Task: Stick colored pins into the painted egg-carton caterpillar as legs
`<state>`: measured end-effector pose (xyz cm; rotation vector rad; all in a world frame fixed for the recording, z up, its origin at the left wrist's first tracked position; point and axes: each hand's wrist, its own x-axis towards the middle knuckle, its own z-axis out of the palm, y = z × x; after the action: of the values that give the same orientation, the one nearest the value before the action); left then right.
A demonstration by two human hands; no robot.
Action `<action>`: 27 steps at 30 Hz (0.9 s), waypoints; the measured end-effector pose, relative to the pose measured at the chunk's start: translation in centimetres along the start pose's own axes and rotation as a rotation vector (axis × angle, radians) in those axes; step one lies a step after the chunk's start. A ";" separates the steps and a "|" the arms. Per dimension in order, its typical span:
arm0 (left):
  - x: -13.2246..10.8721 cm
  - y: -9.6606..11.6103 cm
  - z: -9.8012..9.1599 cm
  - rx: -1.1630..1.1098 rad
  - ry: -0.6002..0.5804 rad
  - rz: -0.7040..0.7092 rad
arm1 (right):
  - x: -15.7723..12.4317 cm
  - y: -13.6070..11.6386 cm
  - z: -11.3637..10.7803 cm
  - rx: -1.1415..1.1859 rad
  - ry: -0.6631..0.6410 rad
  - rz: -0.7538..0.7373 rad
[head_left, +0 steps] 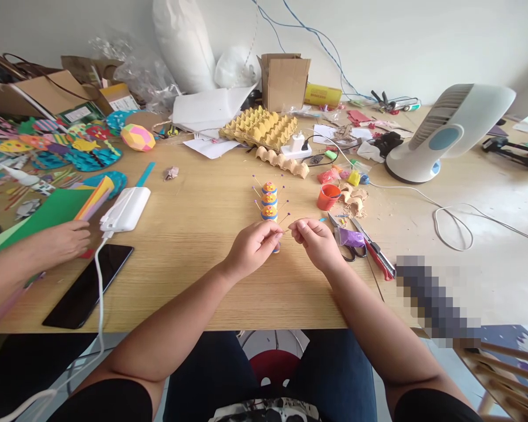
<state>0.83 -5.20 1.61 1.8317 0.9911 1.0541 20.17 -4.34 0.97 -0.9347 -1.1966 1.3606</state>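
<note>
**Thin tan strand [287, 231] pinched from both sides, close by the yellow-domed, blue-banded row [269, 200]**

Far left: co-worker's hand [68, 237] by the green paper sheet [48, 214], well apart from yours. White charging cable [100, 281] hangs off the table edge; your forearm could snag it if you pull back wide.

Your left hand [253, 249]: thumb and forefinger pinching the strand. Can't tell its material. It looks thin, so hard bending could snap it; a loose pinch could drop it.

Row sits on the table in front of you, near end partly hidden by that hand. Careless knuckles could bend the thin purple-tipped sticks [289, 214].

Your right hand [314, 240]: fingertips pinching the strand too. Metal-bladed scissors [332, 220] and the red utility knife [381, 258] lie just beside it; a sideways swing risks a knock or cut. Reaching forward could tip the orange plastic cup [328, 197].

Row's look: domes dotted with small reddish bits, sticks fanning off both sides. No damage visible; near end unclear.
</note>
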 end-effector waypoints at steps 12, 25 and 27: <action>-0.3 -0.4 0.3 0.032 0.024 0.035 | -0.3 0.3 0.5 0.044 -0.127 0.035; -0.3 -0.5 0.4 -0.002 0.012 0.037 | -0.5 0.1 1.1 0.249 -0.109 0.146; -0.3 -0.4 0.4 -0.006 0.007 0.041 | -0.6 0.0 1.1 0.275 -0.122 0.157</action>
<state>1.00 -5.45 1.00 1.8510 0.9576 1.0879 19.16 -5.08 1.18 -0.7704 -1.0091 1.6802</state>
